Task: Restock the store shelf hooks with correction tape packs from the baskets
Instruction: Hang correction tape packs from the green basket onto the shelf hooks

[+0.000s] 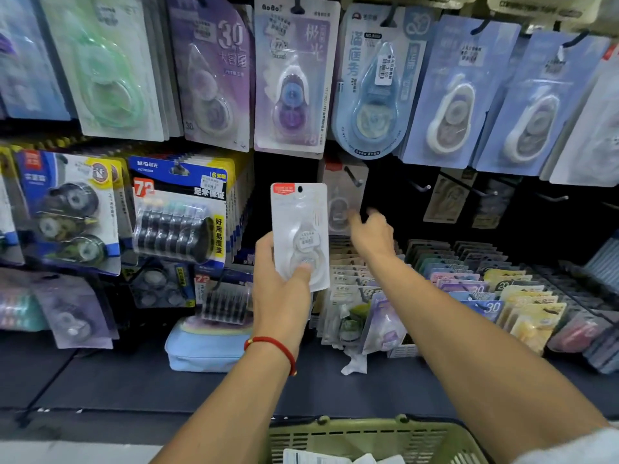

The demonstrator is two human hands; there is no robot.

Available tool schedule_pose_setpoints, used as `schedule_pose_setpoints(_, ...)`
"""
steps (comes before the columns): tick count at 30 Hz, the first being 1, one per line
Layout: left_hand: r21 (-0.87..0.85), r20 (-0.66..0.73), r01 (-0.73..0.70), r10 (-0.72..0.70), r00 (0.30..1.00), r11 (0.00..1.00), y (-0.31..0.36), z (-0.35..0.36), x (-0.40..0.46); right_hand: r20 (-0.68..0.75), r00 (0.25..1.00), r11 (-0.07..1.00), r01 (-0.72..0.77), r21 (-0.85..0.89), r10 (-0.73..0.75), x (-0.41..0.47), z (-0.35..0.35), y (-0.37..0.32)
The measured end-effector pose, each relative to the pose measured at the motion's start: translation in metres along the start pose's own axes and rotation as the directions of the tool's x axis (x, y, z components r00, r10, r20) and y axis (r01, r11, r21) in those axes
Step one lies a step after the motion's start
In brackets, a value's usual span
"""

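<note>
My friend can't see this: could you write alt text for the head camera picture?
A person's left hand holds up a white carded correction tape pack while the right hand reaches toward a black shelf hook; a green plastic basket sits below.

A single wide-angle view from the person's head looks forward and slightly down, close to the shelf hooks [355,179]. Both forearms stretch away from the lens toward the fingers [375,216]; beyond them hang packs, and nearer than them, at the bottom edge, sits a green basket [368,437].
</note>
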State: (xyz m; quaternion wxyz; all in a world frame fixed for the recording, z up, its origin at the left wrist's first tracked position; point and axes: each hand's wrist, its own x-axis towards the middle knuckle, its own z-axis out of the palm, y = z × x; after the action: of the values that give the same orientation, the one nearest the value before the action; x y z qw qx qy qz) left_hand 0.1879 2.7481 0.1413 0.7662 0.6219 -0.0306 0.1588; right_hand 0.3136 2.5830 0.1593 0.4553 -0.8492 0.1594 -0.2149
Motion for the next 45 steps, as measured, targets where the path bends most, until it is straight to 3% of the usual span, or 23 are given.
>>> schedule_pose_setpoints(3, -0.029, 0.076, 0.014, -0.011, 0.997, 0.999, 0.002, 0.004, 0.0, 0.152, 0.973, 0.975, 0.147, 0.165, -0.172, -0.038, -0.025, 0.0)
schedule_pose_setpoints(5, -0.029, 0.137, 0.018, -0.014, 0.99, 0.999, 0.002, 0.006, -0.001, 0.291, 0.91, 0.918, 0.188, 0.349, -0.297, -0.073, -0.046, 0.004)
schedule_pose_setpoints(7, -0.019, 0.219, 0.015, -0.01, 0.976, 1.0, 0.004, 0.01, -0.004, 0.343, 0.858, 0.891, 0.244, 0.383, -0.383, -0.1, -0.066, 0.009)
schedule_pose_setpoints(11, 0.045, 0.282, 0.009, -0.021, 0.959, 0.999, 0.007, 0.017, -0.011, 0.264, 0.883, 0.888, 0.283, 0.363, -0.39, -0.11, -0.083, 0.012)
schedule_pose_setpoints(14, 0.103, 0.273, 0.054, -0.08, 0.959, 0.993, 0.008, 0.016, -0.015, 0.197, 0.926, 0.9, 0.236, 0.366, -0.323, -0.1, -0.086, 0.005)
schedule_pose_setpoints(16, 0.104, 0.269, 0.079, -0.105, 0.957, 0.991, 0.009, 0.014, -0.016, 0.225, 0.931, 0.906, 0.188, 0.378, -0.287, -0.095, -0.088, 0.001)
schedule_pose_setpoints(19, 0.102, 0.246, 0.053, -0.077, 0.966, 0.993, 0.012, 0.011, -0.016, 0.244, 0.923, 0.899, 0.185, 0.396, -0.298, -0.094, -0.088, 0.0)
schedule_pose_setpoints(25, 0.183, 0.267, -0.024, -0.027, 0.963, 0.983, 0.013, 0.001, -0.012, 0.137, 0.943, 0.89, 0.227, 0.396, -0.302, -0.099, -0.073, 0.01)
schedule_pose_setpoints(27, 0.34, 0.233, -0.109, 0.029, 0.972, 0.934, 0.013, -0.005, -0.012, 0.089, 0.949, 0.902, 0.254, 0.348, -0.302, -0.092, -0.064, 0.012)
schedule_pose_setpoints(30, 0.679, 0.085, -0.3, 0.334, 0.939, 0.671, 0.019, -0.021, -0.006, 0.073, 0.934, 0.919, 0.328, 0.219, -0.351, -0.069, -0.046, 0.012)
schedule_pose_setpoints(33, 0.82, -0.06, -0.242, 0.497, 0.866, 0.519, 0.023, -0.044, 0.005, 0.057, 0.934, 0.935, 0.351, 0.044, -0.353, -0.041, -0.029, 0.01)
schedule_pose_setpoints(37, 0.884, -0.029, -0.142, 0.354, 0.935, 0.446, 0.013, -0.067, 0.01, -0.024, 0.95, 0.932, 0.301, -0.204, -0.312, -0.032, -0.014, 0.02)
schedule_pose_setpoints(39, 0.896, 0.037, -0.161, 0.291, 0.956, 0.414, 0.007, -0.076, 0.01, -0.086, 0.839, 0.814, 0.489, -0.313, -0.537, -0.042, -0.009, 0.029)
schedule_pose_setpoints(41, 0.899, 0.075, -0.182, 0.269, 0.96, 0.398, 0.004, -0.083, 0.011, 0.039, 0.697, 0.604, 0.646, -0.466, -0.716, -0.044, -0.006, 0.036)
schedule_pose_setpoints(42, 0.899, 0.085, -0.189, 0.266, 0.96, 0.396, 0.003, -0.086, 0.012, 0.138, 0.676, 0.528, 0.671, -0.52, -0.724, -0.041, -0.004, 0.035)
schedule_pose_setpoints(45, 0.901, 0.106, -0.202, 0.257, 0.961, 0.384, 0.003, -0.09, 0.01, 0.302, 0.739, 0.457, 0.629, -0.628, -0.602, -0.03, -0.001, 0.025)
